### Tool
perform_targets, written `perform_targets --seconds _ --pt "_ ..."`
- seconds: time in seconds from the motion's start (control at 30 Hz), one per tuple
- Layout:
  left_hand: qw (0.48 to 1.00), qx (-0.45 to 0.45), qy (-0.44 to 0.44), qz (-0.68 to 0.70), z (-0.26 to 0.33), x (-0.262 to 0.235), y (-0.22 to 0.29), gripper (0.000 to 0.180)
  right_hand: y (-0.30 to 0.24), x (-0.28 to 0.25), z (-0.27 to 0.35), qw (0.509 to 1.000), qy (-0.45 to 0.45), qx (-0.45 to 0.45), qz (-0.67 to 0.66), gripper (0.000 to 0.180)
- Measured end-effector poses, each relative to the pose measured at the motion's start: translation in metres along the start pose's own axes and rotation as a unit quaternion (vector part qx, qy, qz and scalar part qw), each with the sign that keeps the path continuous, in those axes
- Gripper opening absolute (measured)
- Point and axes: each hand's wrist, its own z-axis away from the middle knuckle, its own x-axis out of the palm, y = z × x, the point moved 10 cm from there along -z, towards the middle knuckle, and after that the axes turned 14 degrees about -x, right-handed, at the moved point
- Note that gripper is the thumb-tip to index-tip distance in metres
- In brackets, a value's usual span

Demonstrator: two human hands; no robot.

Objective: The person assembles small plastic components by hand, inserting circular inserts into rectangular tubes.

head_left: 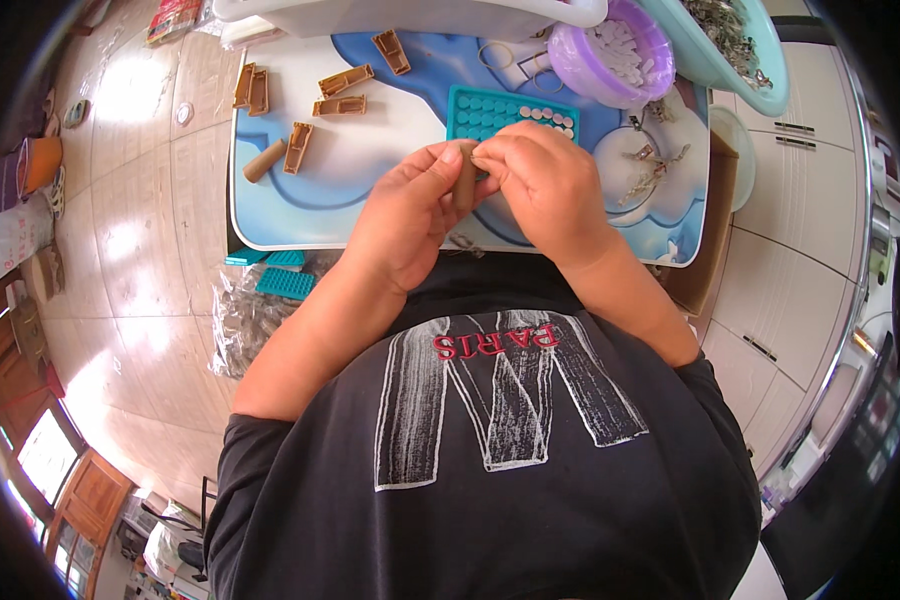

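Hands meet over the near edge of a blue-and-white tray (270, 215) — both bare, forearms coming up from the lower edge. Left hand (410, 215) has thumb and fingers closed around a brown tube (465, 185), held upright between the two hands. Right hand (550, 185) pinches together at the tube's top end, fingertips touching it; what is under the fingertips is too small to tell.

Just behind the hands, a teal grid tray (505, 112) lies on the blue-and-white tray, a row of small pale discs in its far cells. Left side of the tray: another brown tube (264, 161) lying flat, beside it several open brown shells (342, 82) scattered apart. Far right: a purple bowl (615, 55) of white pieces, touching a teal basin (725, 40) of metal bits. Loose metal clips (655, 170) and rings (515, 62) lie on the tray right of the hands. Below the tray's left corner, more teal grids (285, 283) and a clear bag (240, 320) on the tiled floor (140, 250).
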Motion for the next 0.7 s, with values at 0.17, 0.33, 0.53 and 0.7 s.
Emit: perform_targets --seconds 0.17,0.33,0.53,0.7 --pt "0.997 -0.013 0.054 0.050 0.003 -0.012 0.005 0.021 0.008 -0.010 0.005 0.997 0.041 0.066 -0.017 0.015" --pt "0.999 0.001 -0.024 0.024 -0.001 -0.011 0.002 0.018 -0.019 -0.015 -0.002 1.000 0.001 0.005 0.016 0.027" --pt "0.999 0.008 0.034 0.012 0.003 -0.009 0.000 0.020 -0.017 -0.008 0.008 0.997 -0.023 0.032 0.061 0.023" --pt "0.995 0.042 0.081 0.029 0.006 -0.014 -0.002 0.022 -0.016 -0.010 0.012 0.998 -0.012 0.041 0.045 0.019"
